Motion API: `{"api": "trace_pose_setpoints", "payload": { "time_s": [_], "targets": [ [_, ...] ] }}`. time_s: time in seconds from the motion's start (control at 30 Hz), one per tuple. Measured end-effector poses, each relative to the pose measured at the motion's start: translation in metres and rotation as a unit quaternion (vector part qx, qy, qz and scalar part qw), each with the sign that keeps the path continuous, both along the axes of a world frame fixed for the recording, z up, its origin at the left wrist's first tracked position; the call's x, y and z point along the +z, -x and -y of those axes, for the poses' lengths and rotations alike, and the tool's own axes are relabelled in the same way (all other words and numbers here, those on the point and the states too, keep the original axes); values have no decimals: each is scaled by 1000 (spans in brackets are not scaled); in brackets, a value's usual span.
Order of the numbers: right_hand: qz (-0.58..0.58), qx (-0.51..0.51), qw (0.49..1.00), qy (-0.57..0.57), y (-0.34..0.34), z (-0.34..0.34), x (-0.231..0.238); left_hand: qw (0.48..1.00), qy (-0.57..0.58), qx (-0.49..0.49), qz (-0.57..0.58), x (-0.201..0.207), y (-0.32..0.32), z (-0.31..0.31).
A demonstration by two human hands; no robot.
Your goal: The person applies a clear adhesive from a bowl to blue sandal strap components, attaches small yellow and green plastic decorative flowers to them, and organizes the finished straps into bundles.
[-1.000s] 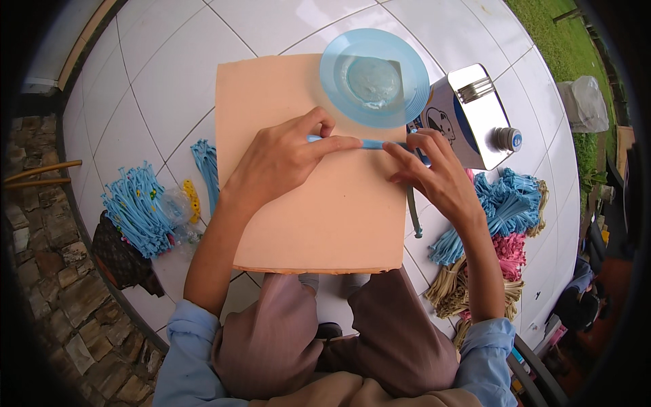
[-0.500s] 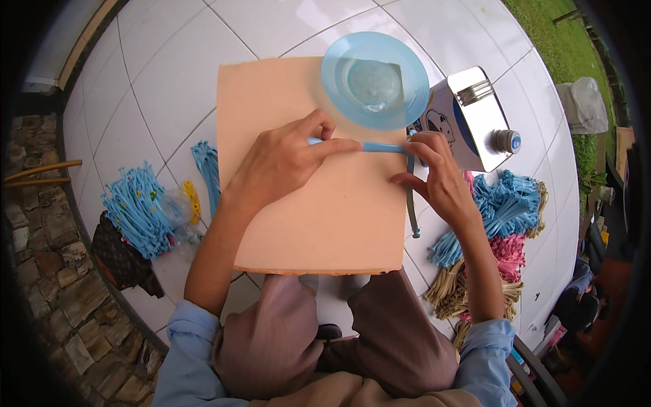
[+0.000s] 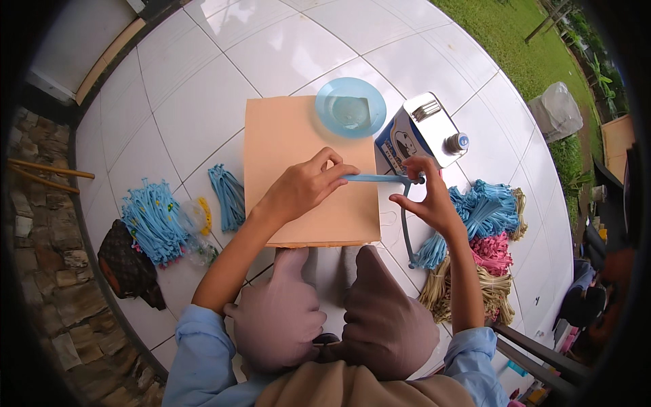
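A narrow light-blue strip stretches level between my hands, above the right part of a peach-coloured board in front of my knees. My left hand pinches one end between thumb and fingers. At the other end, the curled fingers of my right hand hold the strip, with the thumb standing apart below. A darker length hangs down from there past the board's right edge. Beyond my hands, a translucent blue plate with a pale, wet-looking substance overlaps the board's far right corner.
A metal tin with a screw cap stands right of the plate. Blue, pink and beige bundles lie at right. On the left are blue bundles, clear plastic bags and a dark bag.
The view has shifted, so the board and plate look smaller. The right thumb has spread further from the fingers. The strip is still stretched between both hands.
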State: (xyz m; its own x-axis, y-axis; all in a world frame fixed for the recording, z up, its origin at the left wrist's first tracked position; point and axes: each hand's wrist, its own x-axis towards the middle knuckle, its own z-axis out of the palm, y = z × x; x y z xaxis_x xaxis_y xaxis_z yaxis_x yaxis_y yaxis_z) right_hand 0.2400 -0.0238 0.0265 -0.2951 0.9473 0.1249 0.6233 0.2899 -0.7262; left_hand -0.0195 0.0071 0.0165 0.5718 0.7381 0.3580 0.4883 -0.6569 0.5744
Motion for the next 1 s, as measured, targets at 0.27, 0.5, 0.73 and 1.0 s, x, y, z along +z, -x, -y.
{"api": "trace_pose_setpoints", "payload": {
  "time_s": [0.27, 0.5, 0.73, 1.0],
  "targets": [
    [-6, 109, 991, -79, 61, 42, 165, 973, 63, 87, 202, 112, 48, 68],
    [-345, 221, 912, 2, 163, 15, 197, 915, 182, 98, 346, 122, 146, 94],
    [-488, 195, 846, 93, 327, -23, 153, 899, 164, 127, 385, 74, 177, 99],
    [-309, -70, 927, 202, 375, 6, -101, 711, 388, 422, 407, -126, 186, 78]
  ]
}}
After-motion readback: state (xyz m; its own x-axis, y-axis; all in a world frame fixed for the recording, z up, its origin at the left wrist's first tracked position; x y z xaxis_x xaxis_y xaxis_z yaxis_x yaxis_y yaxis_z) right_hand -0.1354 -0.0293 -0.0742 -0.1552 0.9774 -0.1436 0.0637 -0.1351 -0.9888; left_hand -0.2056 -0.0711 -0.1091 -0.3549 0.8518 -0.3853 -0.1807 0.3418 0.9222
